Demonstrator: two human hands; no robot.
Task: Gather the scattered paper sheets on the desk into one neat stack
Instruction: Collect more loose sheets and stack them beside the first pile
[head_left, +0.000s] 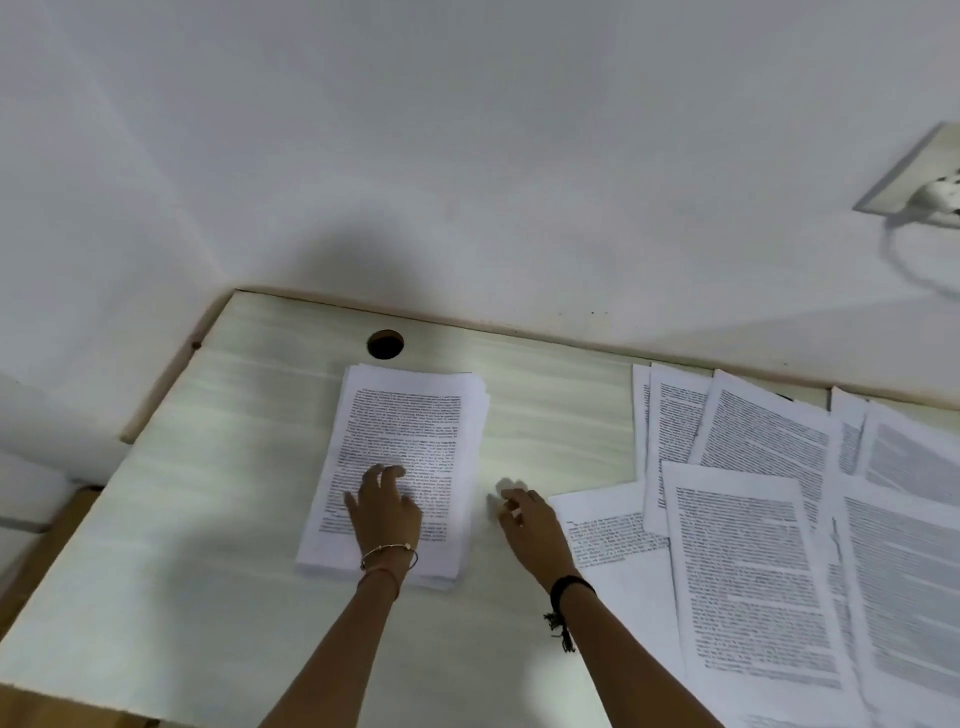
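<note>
Desk (208, 519): left hand (387, 512) flat on stack (405, 415), bare strip beside.

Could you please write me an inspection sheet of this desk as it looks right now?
Surface: pale wood-grain desk set in a wall corner, with a round hole near the back edge.
Job's things: printed stack, edges slightly uneven; loose sheets overlapping on the right side.
Clutter: nothing seen.
Grips: left hand flat on the stack, holding nothing; right hand over bare desk between the stack and the sheets, blurred, fingers empty.
Cables: white cord looping down from a plug in the wall socket.
Surroundings: plain white walls.
</note>
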